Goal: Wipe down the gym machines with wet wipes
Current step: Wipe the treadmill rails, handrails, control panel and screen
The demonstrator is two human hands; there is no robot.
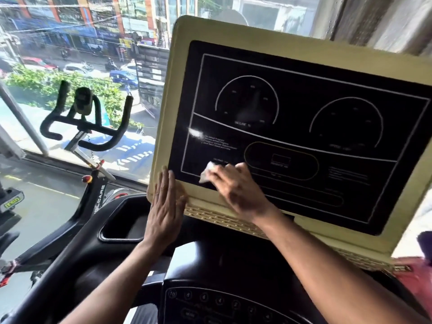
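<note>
Facing you: window glass (77,141) fills the left and top of the view, with a street, parked cars and green shrubs outside.
Console panel (301,127): your largest work surface; a black display face in a cream frame, tilted back, with two round dials printed in white outline and a rounded oval field below them. A small bright glare spot sits at its left middle.
Treadmill dash (210,277): black moulded body under the console panel, with a row of numbered keys along the bottom edge of the view.
Tray pocket (124,220): a black recess in the treadmill dash, just left of your left wrist.
Spin bike (93,183): stands to your left beside the window glass; black handlebars rise above its frame, with a small device mounted at their centre.
Right hand (236,188): your arm reaches in from lower right; the hand lies on the lower left area of the black display face. Its fingers are curled over the wet wipe and press it to the surface. Motion blur softens the finger detail.
Left hand (167,206): palm down, fingers straight and together, flat against the lower left corner of the cream frame. It holds nothing.
Wet wipe (207,171): white, crumpled, under your right fingertips; one end sticks out to the left of the hand, touching the display face near the frame's lower left corner.
</note>
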